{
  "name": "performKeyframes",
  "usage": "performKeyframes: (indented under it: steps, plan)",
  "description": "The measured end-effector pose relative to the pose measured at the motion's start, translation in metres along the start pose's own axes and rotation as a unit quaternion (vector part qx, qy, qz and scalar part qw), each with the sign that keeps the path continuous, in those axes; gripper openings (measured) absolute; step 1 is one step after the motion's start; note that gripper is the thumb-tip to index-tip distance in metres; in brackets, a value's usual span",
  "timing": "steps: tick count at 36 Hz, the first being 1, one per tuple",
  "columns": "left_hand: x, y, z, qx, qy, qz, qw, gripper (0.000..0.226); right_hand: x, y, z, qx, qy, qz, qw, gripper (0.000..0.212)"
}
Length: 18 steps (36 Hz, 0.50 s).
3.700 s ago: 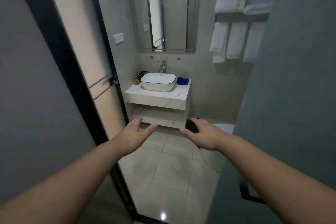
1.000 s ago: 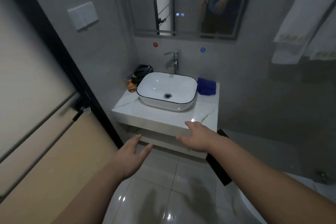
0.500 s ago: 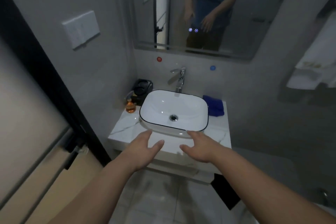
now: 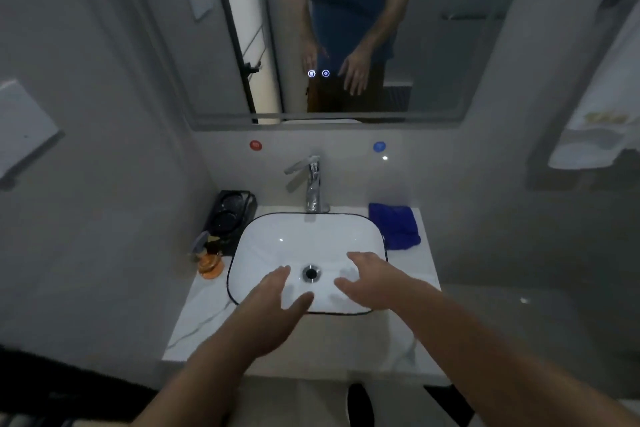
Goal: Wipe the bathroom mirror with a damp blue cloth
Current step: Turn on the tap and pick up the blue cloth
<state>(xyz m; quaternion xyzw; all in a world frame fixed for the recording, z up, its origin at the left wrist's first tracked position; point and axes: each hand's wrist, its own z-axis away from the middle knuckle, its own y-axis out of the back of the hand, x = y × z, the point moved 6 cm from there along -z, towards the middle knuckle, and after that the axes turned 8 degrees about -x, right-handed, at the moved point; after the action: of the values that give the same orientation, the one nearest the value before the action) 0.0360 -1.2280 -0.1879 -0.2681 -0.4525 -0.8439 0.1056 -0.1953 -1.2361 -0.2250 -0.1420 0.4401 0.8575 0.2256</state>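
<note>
Empty-handed grip of both hands [image 4: 277, 305] over bare basin [image 4: 263, 253], blue cloth [image 4: 394, 225] beside it

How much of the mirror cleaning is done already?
Hardly any. Done: the person is standing at the basin, facing the mirror. In hand: nothing; the left hand and right hand hover open over the basin. Left: pick up the blue cloth lying right of the basin, then wipe the mirror.

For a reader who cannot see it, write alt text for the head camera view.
Two empty hands, left hand and right hand, hover open over a white basin. A folded blue cloth lies on the counter right of it, below the mirror.
</note>
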Motion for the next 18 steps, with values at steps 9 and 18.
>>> performKeyframes:
  steps: [9,18]
  plan:
    - [0.068,0.04,-0.128,0.008,0.011,-0.032,0.999,0.078,0.062,0.049,-0.123,-0.01,-0.014,-0.029,0.999,0.079]
    - [0.087,0.036,-0.199,-0.018,0.002,-0.031,0.999,0.08,0.146,0.096,-0.191,0.251,-0.093,-0.393,0.879,0.031]
